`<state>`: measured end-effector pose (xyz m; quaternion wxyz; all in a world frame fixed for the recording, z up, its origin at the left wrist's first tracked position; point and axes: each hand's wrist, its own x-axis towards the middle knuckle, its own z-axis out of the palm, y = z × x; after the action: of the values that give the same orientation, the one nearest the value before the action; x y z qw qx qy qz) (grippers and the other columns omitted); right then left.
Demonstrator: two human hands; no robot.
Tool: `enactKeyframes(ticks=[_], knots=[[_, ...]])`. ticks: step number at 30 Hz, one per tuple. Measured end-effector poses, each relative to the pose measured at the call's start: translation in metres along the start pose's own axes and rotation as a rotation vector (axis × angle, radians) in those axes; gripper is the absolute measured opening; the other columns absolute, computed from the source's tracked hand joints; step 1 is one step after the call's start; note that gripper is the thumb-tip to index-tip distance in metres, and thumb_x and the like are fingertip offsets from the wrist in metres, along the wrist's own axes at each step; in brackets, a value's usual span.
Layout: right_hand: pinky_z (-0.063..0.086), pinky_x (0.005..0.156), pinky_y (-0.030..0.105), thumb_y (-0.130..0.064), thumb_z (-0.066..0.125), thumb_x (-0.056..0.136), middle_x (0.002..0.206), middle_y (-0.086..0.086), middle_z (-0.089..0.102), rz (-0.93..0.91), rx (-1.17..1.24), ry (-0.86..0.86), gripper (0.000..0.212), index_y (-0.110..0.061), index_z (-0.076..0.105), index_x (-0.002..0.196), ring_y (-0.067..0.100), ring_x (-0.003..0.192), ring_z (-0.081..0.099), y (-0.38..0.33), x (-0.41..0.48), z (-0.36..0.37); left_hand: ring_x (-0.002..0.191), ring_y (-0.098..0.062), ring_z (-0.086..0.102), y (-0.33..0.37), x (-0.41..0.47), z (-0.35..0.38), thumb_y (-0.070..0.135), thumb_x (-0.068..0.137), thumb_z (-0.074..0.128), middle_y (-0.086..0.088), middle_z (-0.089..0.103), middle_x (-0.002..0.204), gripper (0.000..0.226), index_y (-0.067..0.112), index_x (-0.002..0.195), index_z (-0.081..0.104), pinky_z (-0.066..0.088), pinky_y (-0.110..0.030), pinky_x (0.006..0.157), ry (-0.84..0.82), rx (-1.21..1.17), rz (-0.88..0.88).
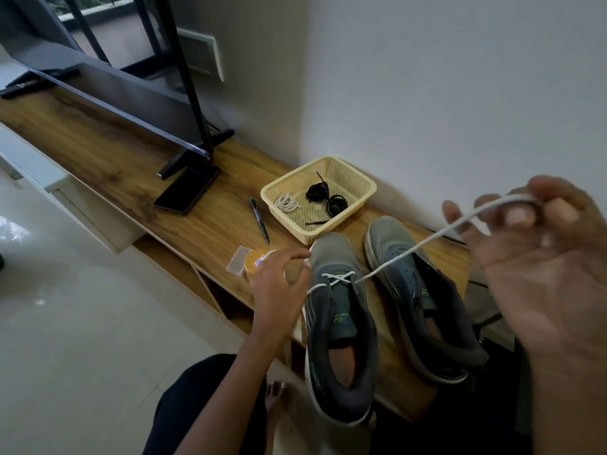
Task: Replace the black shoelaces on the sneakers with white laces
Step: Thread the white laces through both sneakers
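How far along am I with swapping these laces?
Done: both black laces lie in the basket. In hand: the left sneaker has one white cross; your right hand and left hand hold the white lace ends. Left: its upper eyelets, then the unlaced right sneaker with the spare lace.

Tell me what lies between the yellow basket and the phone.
A black pen lies on the wooden top between the basket and the phone, in the head view.

- Soft, dim daylight is cast from the left, and pale glare is seen on the floor (49,290).
- The right hand (538,257) is rendered blurred.
- Edges are bent by wide-angle distortion.
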<state>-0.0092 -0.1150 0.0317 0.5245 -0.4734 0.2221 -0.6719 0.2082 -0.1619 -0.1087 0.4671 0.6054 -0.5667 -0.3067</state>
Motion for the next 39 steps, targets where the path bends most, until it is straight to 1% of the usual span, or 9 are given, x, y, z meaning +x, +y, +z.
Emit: enactKeyframes(ticks=[4,9,14,18,22,26,30,34,39], knots=[[0.041,0.1,0.051,-0.023,0.059,0.07,0.084,0.003,0.071,0.113,0.208,-0.055,0.029,-0.014,0.073,0.093,0.021,0.09,0.062,0.02,0.001,0.013,0.097,-0.002,0.062,0.01,-0.002,-0.001,0.004,0.088,0.059,0.008,0.069,0.098,0.019,0.015,0.1,0.07,0.05,-0.028,0.091,-0.047,-0.182,-0.041],[0.052,0.087,0.037,-0.019,0.078,0.064,0.086,0.007,0.072,0.149,0.008,0.089,0.028,-0.013,0.074,0.091,0.022,0.087,0.065,0.044,0.004,0.02,0.091,-0.006,0.065,0.016,-0.005,-0.004,0.002,0.089,0.058,0.006,0.07,0.094,0.022,0.02,0.095,0.068,0.052,-0.023,0.081,-0.119,-0.258,-0.061],[0.052,0.075,0.024,-0.021,0.076,0.056,0.069,0.0,0.068,0.165,-0.181,0.318,0.013,-0.017,0.074,0.068,0.014,0.071,0.061,0.062,0.004,0.019,0.079,-0.002,0.058,0.021,-0.021,-0.005,0.032,0.088,0.061,0.012,0.062,0.087,0.003,0.029,0.087,0.059,0.047,-0.018,0.069,-0.161,-0.015,-0.224],[0.057,0.078,0.032,-0.007,0.068,0.072,0.089,0.017,0.069,0.257,-0.214,0.4,0.009,-0.003,0.066,0.081,0.027,0.084,0.067,0.078,0.001,0.012,0.099,-0.002,0.053,0.028,-0.037,0.001,0.057,0.079,0.061,0.017,0.053,0.107,0.04,0.032,0.109,0.054,0.051,-0.032,0.083,-0.263,0.277,-0.212],[0.049,0.047,0.021,0.006,0.05,0.089,0.073,0.013,0.068,0.338,-0.226,0.499,0.015,-0.004,0.061,0.09,0.016,0.053,0.06,0.09,0.0,0.007,0.106,-0.007,0.05,0.027,-0.039,0.003,0.053,0.082,0.059,0.012,0.051,0.118,0.049,0.035,0.126,0.051,0.049,-0.028,0.085,-0.326,0.471,-0.173],[0.032,0.037,0.016,0.005,0.048,0.091,0.068,0.007,0.061,0.352,-0.297,0.525,0.023,-0.008,0.067,0.096,0.009,0.044,0.043,0.1,-0.002,0.002,0.104,-0.005,0.052,0.025,-0.039,0.002,0.044,0.088,0.056,0.011,0.056,0.12,0.04,0.037,0.127,0.055,0.044,-0.021,0.08,-0.311,0.441,-0.174],[0.028,0.035,0.012,-0.002,0.06,0.086,0.061,0.001,0.057,0.424,-0.398,0.485,0.012,-0.009,0.069,0.089,0.004,0.039,0.036,0.105,-0.006,0.0,0.102,-0.002,0.054,0.021,-0.037,-0.001,0.033,0.09,0.055,0.015,0.059,0.12,0.032,0.036,0.122,0.059,0.04,-0.018,0.076,-0.281,0.335,-0.229],[0.035,0.044,0.008,-0.01,0.069,0.081,0.049,-0.013,0.057,0.446,-0.59,0.379,0.008,-0.011,0.072,0.088,-0.002,0.041,0.047,0.112,-0.009,0.001,0.106,-0.005,0.053,0.016,-0.031,-0.002,0.024,0.094,0.05,0.011,0.058,0.121,0.029,0.031,0.121,0.059,0.047,-0.028,0.09,-0.342,0.208,-0.327],[0.05,0.064,0.016,-0.01,0.072,0.079,0.073,-0.005,0.072,0.406,-0.641,0.286,0.012,-0.018,0.074,0.088,0.004,0.067,0.064,0.124,-0.009,0.006,0.107,-0.012,0.055,0.012,-0.025,-0.003,0.013,0.097,0.047,0.005,0.055,0.123,0.03,0.024,0.123,0.058,0.049,-0.038,0.094,-0.387,0.085,-0.43]])
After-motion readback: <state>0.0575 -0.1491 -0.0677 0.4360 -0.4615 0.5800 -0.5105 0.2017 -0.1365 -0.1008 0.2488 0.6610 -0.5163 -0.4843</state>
